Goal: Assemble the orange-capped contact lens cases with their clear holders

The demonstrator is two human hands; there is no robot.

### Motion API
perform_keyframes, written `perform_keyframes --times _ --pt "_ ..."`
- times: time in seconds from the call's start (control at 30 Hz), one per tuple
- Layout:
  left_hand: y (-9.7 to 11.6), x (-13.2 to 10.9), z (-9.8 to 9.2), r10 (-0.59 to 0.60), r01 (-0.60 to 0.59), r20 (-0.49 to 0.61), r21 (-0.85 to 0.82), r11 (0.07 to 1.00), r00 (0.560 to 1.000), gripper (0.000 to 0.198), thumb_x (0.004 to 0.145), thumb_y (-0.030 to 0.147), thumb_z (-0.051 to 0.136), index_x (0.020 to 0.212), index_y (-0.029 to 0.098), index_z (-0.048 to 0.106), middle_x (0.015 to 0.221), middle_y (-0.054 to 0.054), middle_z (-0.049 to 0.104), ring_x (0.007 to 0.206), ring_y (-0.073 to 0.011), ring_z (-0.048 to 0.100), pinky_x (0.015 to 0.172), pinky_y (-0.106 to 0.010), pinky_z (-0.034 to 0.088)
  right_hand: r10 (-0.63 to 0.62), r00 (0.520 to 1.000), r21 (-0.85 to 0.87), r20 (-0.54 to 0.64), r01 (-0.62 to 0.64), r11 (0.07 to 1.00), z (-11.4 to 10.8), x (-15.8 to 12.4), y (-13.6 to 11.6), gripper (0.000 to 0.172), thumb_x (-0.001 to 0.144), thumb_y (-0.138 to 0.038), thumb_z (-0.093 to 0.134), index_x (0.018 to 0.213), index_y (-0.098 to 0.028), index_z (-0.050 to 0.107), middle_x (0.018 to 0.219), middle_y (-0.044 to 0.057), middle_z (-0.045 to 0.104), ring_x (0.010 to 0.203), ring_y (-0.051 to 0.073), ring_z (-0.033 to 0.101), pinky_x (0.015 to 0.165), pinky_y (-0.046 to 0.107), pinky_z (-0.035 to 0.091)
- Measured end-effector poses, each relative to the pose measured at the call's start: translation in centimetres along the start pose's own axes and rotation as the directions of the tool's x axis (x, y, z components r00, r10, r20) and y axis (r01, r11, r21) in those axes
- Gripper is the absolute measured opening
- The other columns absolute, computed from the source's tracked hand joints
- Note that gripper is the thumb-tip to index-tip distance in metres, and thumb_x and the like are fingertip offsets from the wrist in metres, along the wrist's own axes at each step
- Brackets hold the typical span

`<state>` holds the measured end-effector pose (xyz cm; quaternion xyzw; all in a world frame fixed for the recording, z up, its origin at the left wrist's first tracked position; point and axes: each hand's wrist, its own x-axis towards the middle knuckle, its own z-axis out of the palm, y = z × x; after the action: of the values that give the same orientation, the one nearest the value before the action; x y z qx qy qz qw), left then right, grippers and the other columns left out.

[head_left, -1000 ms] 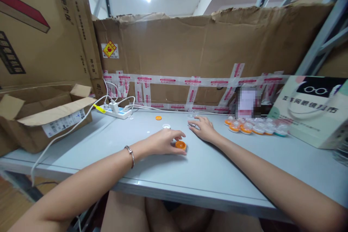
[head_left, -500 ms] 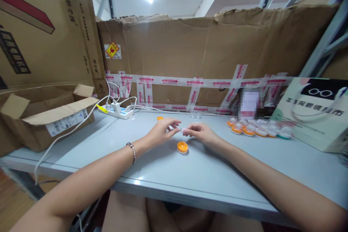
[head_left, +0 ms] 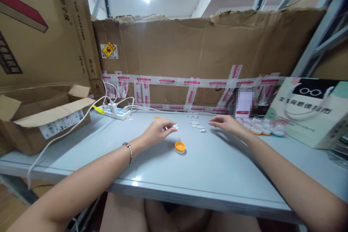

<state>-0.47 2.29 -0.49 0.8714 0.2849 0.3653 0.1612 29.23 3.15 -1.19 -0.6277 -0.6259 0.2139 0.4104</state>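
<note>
My left hand (head_left: 157, 130) hovers low over the grey table (head_left: 190, 174), its fingertips pinched on a small clear piece (head_left: 174, 127). An orange round cap (head_left: 179, 147) lies on the table just right of and below that hand. My right hand (head_left: 227, 124) is stretched out to the right, fingers loosely extended and a little blurred, close to a row of small clear cases with orange and teal bases (head_left: 262, 127). Between my hands lie a few tiny clear pieces (head_left: 198, 125).
A second orange cap (head_left: 157, 118) lies near a white power strip (head_left: 114, 111) with cables. An open cardboard box (head_left: 40, 116) stands at the left. A taped cardboard wall (head_left: 206, 58) closes the back. A printed paper bag (head_left: 310, 110) stands at the right.
My hands were together over the orange cap half a second ago. My right hand has since moved right toward the row of cases, and my left hand keeps the small clear piece.
</note>
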Motion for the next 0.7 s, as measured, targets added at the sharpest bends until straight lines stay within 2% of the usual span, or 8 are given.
perform_keyframes --times 0.1,0.2,0.33,0.5,0.6,0.7 --pt "-0.2 0.1 0.0 0.004 -0.004 0.01 0.009 1.0 1.0 0.02 0.079 0.029 0.055 0.09 0.015 0.064 0.082 -0.004 0.067 0.069 -0.0116 0.059 0.062 -0.022 0.046 -0.03 0.987 -0.103 0.161 0.047 0.994 -0.1 0.1 1.3 0.025 0.055 -0.033 0.071 0.074 -0.018 0.067 0.074 0.006 0.065 0.069 0.02 0.058 0.067 0.032 0.044" --pt "-0.2 0.1 0.0 0.004 -0.004 0.018 0.01 1.0 1.0 0.02 0.079 0.029 0.055 0.09 0.015 0.064 0.082 -0.004 0.067 0.069 -0.0113 0.059 0.062 -0.022 0.045 -0.13 0.96 -0.134 0.247 0.167 0.977 0.9 -0.2 1.0 0.023 0.058 -0.031 0.068 0.077 -0.019 0.067 0.074 0.004 0.064 0.072 0.019 0.057 0.067 0.03 0.044" --pt "-0.1 0.0 0.0 -0.009 0.009 0.03 0.0 1.0 1.0 0.02 0.079 0.029 0.055 0.091 0.015 0.064 0.083 -0.004 0.066 0.07 -0.0112 0.058 0.063 -0.022 0.045 -0.174 0.956 -0.199 0.238 0.224 0.954 1.7 -0.4 0.4 0.012 0.06 -0.029 0.064 0.067 -0.02 0.067 0.068 0.003 0.062 0.067 0.018 0.055 0.064 0.029 0.042" --pt "0.1 0.0 0.0 0.051 -0.051 -0.005 0.002 0.999 0.999 0.021 0.079 0.027 0.055 0.094 0.015 0.064 0.087 -0.006 0.06 0.07 -0.0106 0.056 0.062 -0.023 0.046 -0.193 0.969 -0.215 0.157 0.224 0.951 1.9 -0.5 0.0 0.011 0.059 -0.031 0.066 0.06 -0.02 0.067 0.074 0.005 0.062 0.071 0.019 0.054 0.069 0.032 0.041" --pt "0.1 0.0 0.1 0.1 -0.098 -0.044 0.031 0.995 0.994 0.02 0.078 0.024 0.057 0.095 0.015 0.064 0.084 -0.006 0.06 0.068 -0.0105 0.055 0.063 -0.024 0.046 -0.151 0.977 -0.067 0.154 0.163 0.984 2.4 -1.3 -1.3 0.015 0.06 -0.033 0.068 0.063 -0.019 0.065 0.071 0.004 0.063 0.07 0.019 0.057 0.068 0.032 0.043" --pt "0.1 0.0 0.2 0.165 -0.162 -0.084 0.041 0.986 0.983 0.021 0.078 0.021 0.057 0.097 0.015 0.064 0.084 -0.006 0.061 0.072 -0.0114 0.056 0.067 -0.025 0.046 -0.042 0.964 0.245 0.263 -0.025 0.969 3.5 -2.7 -3.5 0.023 0.062 -0.038 0.068 0.069 -0.018 0.06 0.068 0.004 0.065 0.064 0.016 0.06 0.061 0.029 0.045"
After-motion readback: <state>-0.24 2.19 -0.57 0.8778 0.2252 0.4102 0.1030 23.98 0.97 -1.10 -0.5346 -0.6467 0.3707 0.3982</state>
